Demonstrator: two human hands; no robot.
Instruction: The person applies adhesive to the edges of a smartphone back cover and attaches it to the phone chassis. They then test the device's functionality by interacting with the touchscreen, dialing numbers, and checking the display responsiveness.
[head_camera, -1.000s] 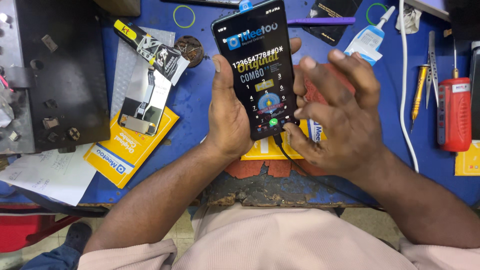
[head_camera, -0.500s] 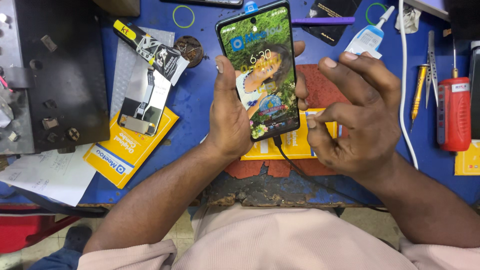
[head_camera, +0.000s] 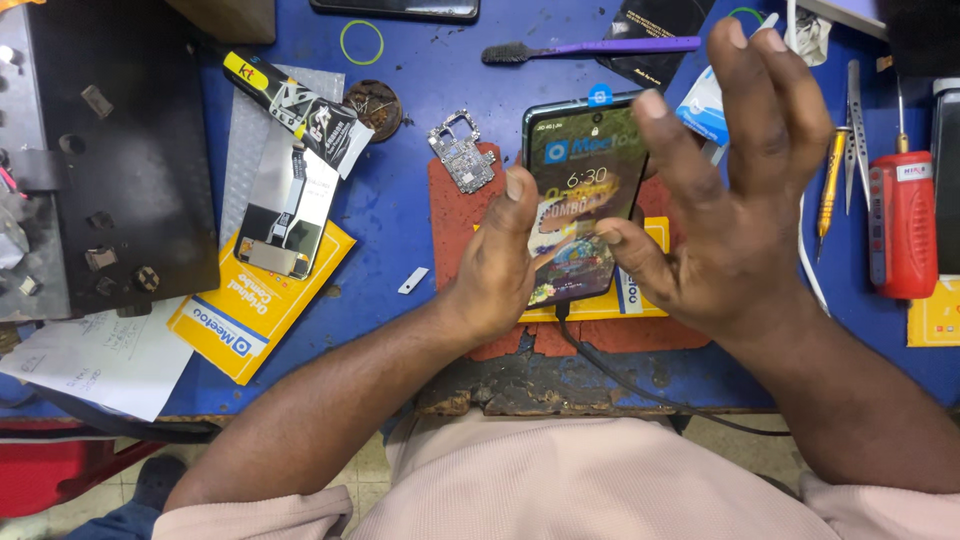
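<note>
Two bare hands, left hand and right hand, around glossy slab phone

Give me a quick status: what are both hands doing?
Left hand grips lit smartphone. Right hand open, thumb at screen. Black cable plugged in below.

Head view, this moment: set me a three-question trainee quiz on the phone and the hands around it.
1. True or false: the left hand holds the phone with its screen lit.
2. Which lies on the blue bench just left of the phone?
A. a small circuit board
B. a red-handled screwdriver
C. a purple-handled brush
3. Fill in: a dark ____ is plugged into the phone's bottom edge.

Key: 1 true; the right hand hovers open over the screen, thumb at the glass. 2 A. 3 cable.
</note>
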